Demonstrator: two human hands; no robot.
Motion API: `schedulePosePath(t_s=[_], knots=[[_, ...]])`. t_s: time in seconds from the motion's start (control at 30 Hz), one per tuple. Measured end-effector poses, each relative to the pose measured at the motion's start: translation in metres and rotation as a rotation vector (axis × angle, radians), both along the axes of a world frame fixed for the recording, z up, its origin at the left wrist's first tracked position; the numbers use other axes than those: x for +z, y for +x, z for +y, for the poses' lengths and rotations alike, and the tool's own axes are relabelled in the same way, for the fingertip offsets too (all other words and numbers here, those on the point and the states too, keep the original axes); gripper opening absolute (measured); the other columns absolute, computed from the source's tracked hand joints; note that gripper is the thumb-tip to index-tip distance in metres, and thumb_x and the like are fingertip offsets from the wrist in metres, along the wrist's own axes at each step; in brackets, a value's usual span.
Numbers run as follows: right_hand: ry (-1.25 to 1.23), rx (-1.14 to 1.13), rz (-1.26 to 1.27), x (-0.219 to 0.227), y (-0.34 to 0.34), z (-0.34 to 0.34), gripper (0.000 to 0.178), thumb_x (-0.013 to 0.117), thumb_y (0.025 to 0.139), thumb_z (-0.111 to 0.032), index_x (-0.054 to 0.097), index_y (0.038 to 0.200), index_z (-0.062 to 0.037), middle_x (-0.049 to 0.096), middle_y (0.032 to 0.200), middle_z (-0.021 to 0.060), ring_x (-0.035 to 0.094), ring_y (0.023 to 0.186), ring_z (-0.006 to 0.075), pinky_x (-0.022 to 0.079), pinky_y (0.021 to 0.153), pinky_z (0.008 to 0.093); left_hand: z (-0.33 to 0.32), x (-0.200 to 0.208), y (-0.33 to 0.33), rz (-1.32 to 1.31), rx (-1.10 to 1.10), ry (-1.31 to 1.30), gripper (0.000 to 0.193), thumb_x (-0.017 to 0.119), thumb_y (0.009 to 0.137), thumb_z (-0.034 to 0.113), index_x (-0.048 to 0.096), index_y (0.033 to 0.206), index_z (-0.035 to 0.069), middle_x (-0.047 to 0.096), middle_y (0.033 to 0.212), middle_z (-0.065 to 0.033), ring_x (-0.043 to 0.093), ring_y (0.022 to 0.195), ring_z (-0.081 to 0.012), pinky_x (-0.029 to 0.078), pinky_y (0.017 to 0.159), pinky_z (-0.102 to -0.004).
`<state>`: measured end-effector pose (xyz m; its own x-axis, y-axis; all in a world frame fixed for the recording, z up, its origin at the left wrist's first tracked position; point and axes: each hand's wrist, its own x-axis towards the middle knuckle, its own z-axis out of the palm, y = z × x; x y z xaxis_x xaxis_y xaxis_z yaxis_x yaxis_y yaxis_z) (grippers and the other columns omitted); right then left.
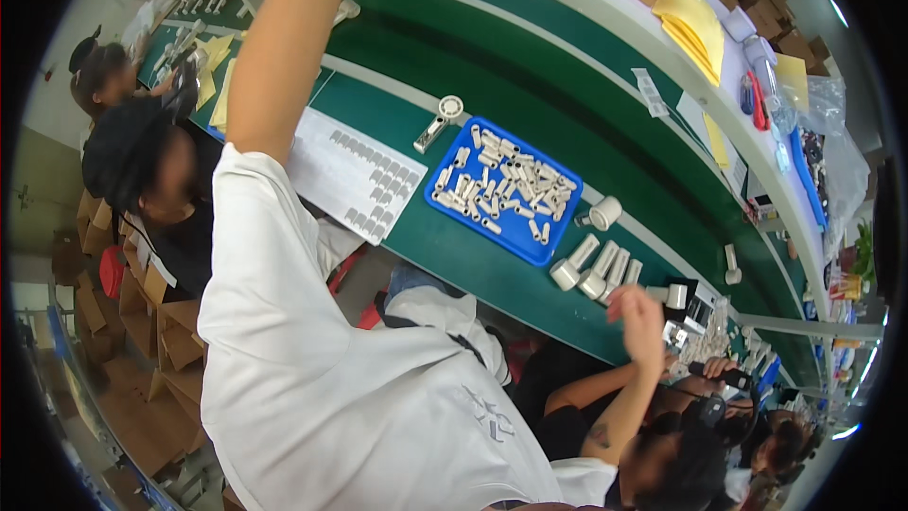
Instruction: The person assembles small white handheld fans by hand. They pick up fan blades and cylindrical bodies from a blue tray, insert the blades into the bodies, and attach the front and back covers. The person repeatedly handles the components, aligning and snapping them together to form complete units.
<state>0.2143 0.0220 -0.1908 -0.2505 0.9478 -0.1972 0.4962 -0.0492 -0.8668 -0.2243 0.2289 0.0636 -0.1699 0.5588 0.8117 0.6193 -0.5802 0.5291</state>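
My left arm [288,47] reaches up and forward past the top edge, so my left hand is out of the picture. My right hand [641,324] is raised near the table's front edge, its fingers loosely bent with nothing visible in them. Close beside its fingertips lies a row of several white handheld fan bodies [566,273] with round heads and stick handles. To their left, a blue tray [536,254] holds many small white tubular parts [492,191]. Another white fan piece [598,215] sits by the tray's right corner.
A white slotted sheet [326,166] lies left of the tray. Behind stands a fan with a round grille [451,108]. Co-workers sit at the left [142,166] and lower right [681,464], one arm [591,388] close to mine. A loaded shelf [700,33] overhangs the green table [454,270].
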Motion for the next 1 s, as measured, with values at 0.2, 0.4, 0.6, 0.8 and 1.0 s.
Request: schedulePosePath(t_s=[0.2, 0.4, 0.6, 0.8, 1.0], knots=[[-0.337, -0.219, 0.186, -0.108, 0.008, -0.070, 0.040, 0.045, 0.105, -0.030, 0.063, 0.089, 0.0022, 0.061, 0.072, 0.0057, 0.059, 0.065, 0.0118, 0.049, 0.062, 0.0259, 0.087, 0.000, -0.031, 0.028, 0.399, -0.025, 0.050, 0.085, 0.060, 0.047, 0.071, 0.072, 0.001, 0.068, 0.062, -0.0122, 0.069, 0.057, -0.0226, 0.055, 0.062, -0.0350], [-0.421, -0.327, 0.161, -0.131, -0.002, -0.106, 0.043, 0.044, 0.105, -0.033, 0.065, 0.092, 0.0025, 0.063, 0.075, 0.0072, 0.062, 0.066, 0.0133, 0.050, 0.063, 0.0260, 0.145, -0.011, -0.048, 0.100, 0.588, -0.065, 0.062, 0.083, 0.056, 0.058, 0.070, 0.076, 0.000, 0.070, 0.069, -0.0167, 0.070, 0.071, -0.0314, 0.055, 0.070, -0.0418], [-0.357, -0.293, 0.144, -0.131, -0.025, -0.097, 0.040, 0.046, 0.105, -0.033, 0.064, 0.095, 0.0013, 0.063, 0.076, 0.0067, 0.062, 0.067, 0.0143, 0.052, 0.066, 0.0269, 0.173, -0.019, -0.057, 0.049, 0.635, -0.076, 0.081, 0.083, 0.056, 0.063, 0.066, 0.100, -0.003, 0.069, 0.100, -0.0245, 0.067, 0.093, -0.0373, 0.052, 0.080, -0.0449], [-0.367, -0.195, 0.114, -0.137, -0.044, -0.115, 0.036, 0.049, 0.103, -0.029, 0.064, 0.097, 0.0026, 0.065, 0.079, 0.0075, 0.063, 0.072, 0.0142, 0.051, 0.068, 0.0269, 0.139, -0.047, -0.040, -0.002, 0.650, 0.510, 0.066, 0.079, 0.073, 0.042, 0.062, 0.121, -0.002, 0.068, 0.104, -0.0194, 0.065, 0.092, -0.0364, 0.051, 0.082, -0.0453], [-0.450, -0.287, 0.170, -0.147, -0.045, -0.149, 0.032, 0.056, 0.100, -0.028, 0.066, 0.095, 0.0027, 0.066, 0.078, 0.0067, 0.063, 0.072, 0.0123, 0.051, 0.069, 0.0269, 0.148, -0.116, -0.016, 0.368, 0.216, -0.286, 0.040, 0.074, 0.078, 0.037, 0.073, 0.098, 0.003, 0.071, 0.089, -0.0198, 0.070, 0.084, -0.0353, 0.055, 0.074, -0.0442]])
